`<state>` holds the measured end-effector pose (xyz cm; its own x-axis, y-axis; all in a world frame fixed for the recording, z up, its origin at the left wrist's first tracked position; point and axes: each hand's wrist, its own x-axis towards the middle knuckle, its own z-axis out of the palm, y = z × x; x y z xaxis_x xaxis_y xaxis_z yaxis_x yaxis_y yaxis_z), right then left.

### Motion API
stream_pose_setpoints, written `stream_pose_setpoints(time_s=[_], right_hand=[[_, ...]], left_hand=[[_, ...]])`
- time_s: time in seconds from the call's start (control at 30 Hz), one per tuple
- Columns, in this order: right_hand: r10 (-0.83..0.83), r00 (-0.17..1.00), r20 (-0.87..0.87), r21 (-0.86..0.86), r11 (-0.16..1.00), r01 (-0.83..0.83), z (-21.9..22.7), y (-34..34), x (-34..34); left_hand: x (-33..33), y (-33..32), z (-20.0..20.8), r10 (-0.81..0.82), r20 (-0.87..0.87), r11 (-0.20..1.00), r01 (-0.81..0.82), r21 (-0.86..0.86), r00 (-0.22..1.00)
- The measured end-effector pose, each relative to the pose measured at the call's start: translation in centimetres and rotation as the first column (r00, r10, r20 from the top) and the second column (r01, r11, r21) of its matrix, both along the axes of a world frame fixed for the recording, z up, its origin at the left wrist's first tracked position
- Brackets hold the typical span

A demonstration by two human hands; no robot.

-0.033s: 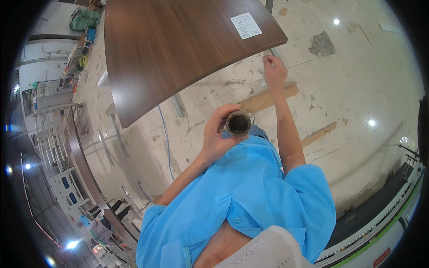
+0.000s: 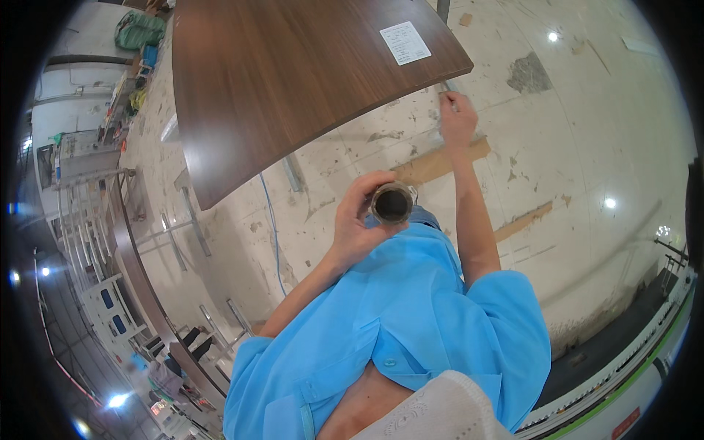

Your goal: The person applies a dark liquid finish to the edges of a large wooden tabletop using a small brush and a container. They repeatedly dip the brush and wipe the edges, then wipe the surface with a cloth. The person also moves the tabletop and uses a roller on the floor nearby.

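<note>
A round, open-topped container (image 2: 391,203) with a dark inside is upright in front of my body. My left hand (image 2: 356,224) is closed around its side. My right hand (image 2: 458,119) is stretched forward to just below the near right corner of a dark brown wood-grain panel (image 2: 293,81). Its fingers are pinched together close to the panel's edge. Anything small between them is too hard to make out. On the panel's top, toward the right, lies a white printed label (image 2: 405,43).
Metal legs (image 2: 292,174) show beneath the panel. A blue cable (image 2: 272,227) and cardboard strips (image 2: 440,161) lie on the stained floor. Another brown panel (image 2: 139,268) stands at the left, with a person (image 2: 167,380) beyond it. A long machine (image 2: 631,367) runs along the lower right.
My right hand has shifted slightly to the right beside the panel's corner. The left hand and the container stay in place.
</note>
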<state>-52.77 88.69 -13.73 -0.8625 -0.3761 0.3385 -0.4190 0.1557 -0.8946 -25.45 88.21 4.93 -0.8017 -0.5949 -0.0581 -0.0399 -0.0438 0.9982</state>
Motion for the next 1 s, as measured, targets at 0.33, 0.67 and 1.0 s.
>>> stream_pose_setpoints(time_s=[0.33, 0.67, 1.0], right_hand=[[-0.019, 0.999, -0.026, 0.06, 0.998, 0.021, 1.4, -1.4, -2.1], [0.074, 0.992, -0.105, 0.064, 0.996, -0.068, 1.3, -1.6, -3.6], [0.032, 0.996, -0.082, 0.083, 0.996, -0.026, 1.9, -2.2, -4.5]], left_hand=[[-1.2, -2.3, -0.1, 0.024, 0.007, 1.0, -0.024, 0.0, 1.0], [-1.8, -3.1, 0.4, 0.001, 0.018, 1.0, -0.002, 0.028, 1.0], [-2.0, -4.2, 0.7, 0.006, 0.03, 1.0, -0.007, 0.012, 1.0]])
